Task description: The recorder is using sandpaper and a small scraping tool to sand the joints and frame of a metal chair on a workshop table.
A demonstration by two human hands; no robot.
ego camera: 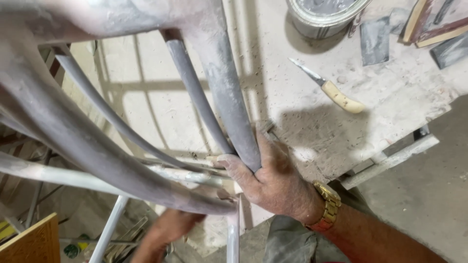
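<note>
Dusty grey curved chair frame [63,129], right hand [273,178] gripping rounded spindle [229,102]

The left hand [163,234] is blurred, its fingers hidden behind the grey chair frame [97,151]. At the table's [292,97] far edge, the paint can [324,14] is cut off by the picture's top. The right hand's [273,178] fingertips are hidden behind a frame bar.

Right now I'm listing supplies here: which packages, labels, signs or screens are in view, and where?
Round metal can: top edge of the dusty white worktable, silvery wall, grey contents, no label readable.
Small green round container: bottom left on the floor, partly hidden.
No signs or screens in view.
</note>
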